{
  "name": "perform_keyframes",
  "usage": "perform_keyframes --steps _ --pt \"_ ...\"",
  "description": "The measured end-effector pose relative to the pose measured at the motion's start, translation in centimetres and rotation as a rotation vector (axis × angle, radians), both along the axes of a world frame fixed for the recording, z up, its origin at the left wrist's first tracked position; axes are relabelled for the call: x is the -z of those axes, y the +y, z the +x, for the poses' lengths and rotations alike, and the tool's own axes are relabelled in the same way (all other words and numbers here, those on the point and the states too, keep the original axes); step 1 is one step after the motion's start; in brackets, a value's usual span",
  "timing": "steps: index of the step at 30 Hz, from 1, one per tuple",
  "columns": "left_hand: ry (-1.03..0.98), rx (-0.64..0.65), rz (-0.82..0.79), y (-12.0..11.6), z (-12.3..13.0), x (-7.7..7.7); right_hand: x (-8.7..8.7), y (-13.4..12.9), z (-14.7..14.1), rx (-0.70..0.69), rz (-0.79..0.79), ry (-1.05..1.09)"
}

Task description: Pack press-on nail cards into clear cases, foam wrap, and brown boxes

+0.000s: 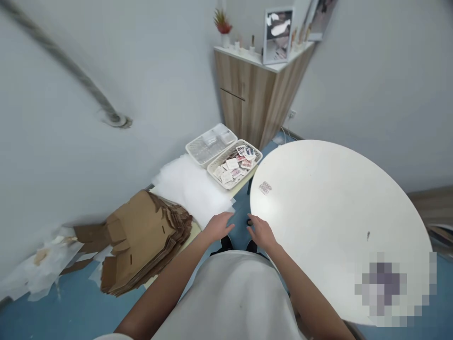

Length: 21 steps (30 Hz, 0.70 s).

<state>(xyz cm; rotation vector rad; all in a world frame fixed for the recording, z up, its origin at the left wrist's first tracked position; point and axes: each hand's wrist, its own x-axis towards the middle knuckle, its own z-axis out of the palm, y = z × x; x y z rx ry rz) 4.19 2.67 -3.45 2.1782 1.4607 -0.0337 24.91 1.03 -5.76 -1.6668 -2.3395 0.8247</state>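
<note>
My left hand point(218, 227) hovers in front of my waist, fingers stretched forward and thumb apart, with nothing in it. It is nearest to a stack of thin white foam sheets point(193, 184) on a low surface. My right hand point(262, 232) is held out beside the left edge of the round white table point(329, 208), also empty, its fingers apart. A small dark round thing point(249, 222) shows by its fingertips; I cannot tell what it is. On the table lies a small printed card or sheet point(265, 187).
Flattened cardboard boxes point(141, 236) are stacked at left. Beyond the foam stand a white basket point(233, 165) of small printed packets and another basket point(201, 146) with clear plastic pieces. A wooden cabinet point(247, 89) fills the corner. A blurred patch point(382, 285) covers the table's near right.
</note>
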Motion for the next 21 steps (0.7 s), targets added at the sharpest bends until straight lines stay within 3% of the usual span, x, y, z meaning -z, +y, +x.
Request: perform_keyframes --steps 5,10,16,21 --pt "0.051 -0.074 -0.004 1.8 -5.0 -2.5 -1.8 4.7 -5.2 -0.067 0.060 0.031" --pt "0.027 -0.125 -0.047 3.9 -9.1 -4.3 -3.3 7.2 -8.6 -0.101 0.111 0.036" --pt "-0.233 -0.224 -0.102 8.2 -10.0 -6.0 -4.7 12.1 -8.4 -0.046 0.160 -0.007" --pt "-0.452 -0.331 -0.281 11.9 -10.7 -5.4 -4.8 18.9 -7.4 -0.017 0.048 0.041"
